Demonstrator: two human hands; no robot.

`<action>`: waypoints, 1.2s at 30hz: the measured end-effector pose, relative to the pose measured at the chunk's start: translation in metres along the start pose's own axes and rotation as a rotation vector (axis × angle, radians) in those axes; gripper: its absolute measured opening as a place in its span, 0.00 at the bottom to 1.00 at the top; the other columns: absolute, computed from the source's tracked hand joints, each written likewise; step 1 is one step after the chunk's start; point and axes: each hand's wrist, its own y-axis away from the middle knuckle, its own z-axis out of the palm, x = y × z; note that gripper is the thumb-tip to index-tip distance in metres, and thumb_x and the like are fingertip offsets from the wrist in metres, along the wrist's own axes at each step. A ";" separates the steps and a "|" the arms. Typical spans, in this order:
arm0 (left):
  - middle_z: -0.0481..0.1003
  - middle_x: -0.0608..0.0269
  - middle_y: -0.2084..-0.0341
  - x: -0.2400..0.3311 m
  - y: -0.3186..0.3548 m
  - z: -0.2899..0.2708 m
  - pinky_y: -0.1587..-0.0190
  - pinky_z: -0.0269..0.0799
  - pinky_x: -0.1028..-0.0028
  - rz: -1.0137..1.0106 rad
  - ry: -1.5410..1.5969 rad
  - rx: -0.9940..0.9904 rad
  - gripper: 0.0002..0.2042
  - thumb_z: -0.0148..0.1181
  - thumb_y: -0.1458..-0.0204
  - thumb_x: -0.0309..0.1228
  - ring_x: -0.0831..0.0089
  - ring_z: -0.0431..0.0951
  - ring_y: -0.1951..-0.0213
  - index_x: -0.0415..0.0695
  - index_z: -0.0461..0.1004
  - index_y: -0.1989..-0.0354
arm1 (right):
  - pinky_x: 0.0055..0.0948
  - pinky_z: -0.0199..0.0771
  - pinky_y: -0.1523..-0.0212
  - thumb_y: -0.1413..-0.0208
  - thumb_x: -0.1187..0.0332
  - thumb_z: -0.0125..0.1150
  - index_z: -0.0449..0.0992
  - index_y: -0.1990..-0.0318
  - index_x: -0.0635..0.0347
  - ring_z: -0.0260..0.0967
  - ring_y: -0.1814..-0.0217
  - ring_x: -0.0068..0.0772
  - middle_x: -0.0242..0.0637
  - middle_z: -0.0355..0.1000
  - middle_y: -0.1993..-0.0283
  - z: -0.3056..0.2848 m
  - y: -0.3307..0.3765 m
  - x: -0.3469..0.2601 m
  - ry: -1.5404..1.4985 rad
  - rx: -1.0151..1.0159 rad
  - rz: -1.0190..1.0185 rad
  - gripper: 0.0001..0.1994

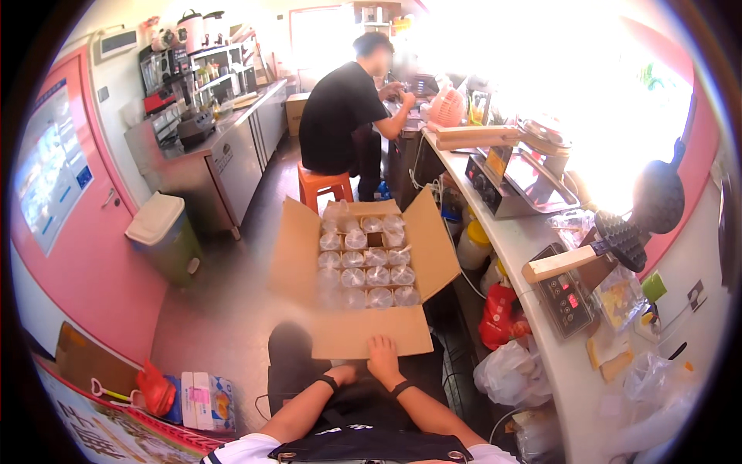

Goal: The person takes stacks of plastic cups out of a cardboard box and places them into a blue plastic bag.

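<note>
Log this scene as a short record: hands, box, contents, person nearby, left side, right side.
Left hand: near the close flap; grip unclear
Right hand: fingers over that flap
Box: cardboard, open, flaps spread outward
Contents: rows of clear plastic-wrapped containers
Person nearby: co-worker in black, seated on an orange stool beyond the box
Left side: pink door, lidded bin
Right side: white counter bearing a dark, wooden-handled waffle iron

The right hand [382,359] touches a cardboard flap [363,329].
</note>
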 end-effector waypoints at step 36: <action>0.68 0.51 0.50 -0.045 0.035 -0.149 0.41 0.42 0.39 0.117 -0.346 0.602 0.48 0.64 0.69 0.60 0.54 0.65 0.45 0.41 0.58 0.42 | 0.49 0.55 0.39 0.76 0.51 0.75 0.58 0.40 0.58 0.51 0.34 0.51 0.46 0.54 0.36 -0.043 -0.085 0.120 0.016 -0.642 -0.068 0.50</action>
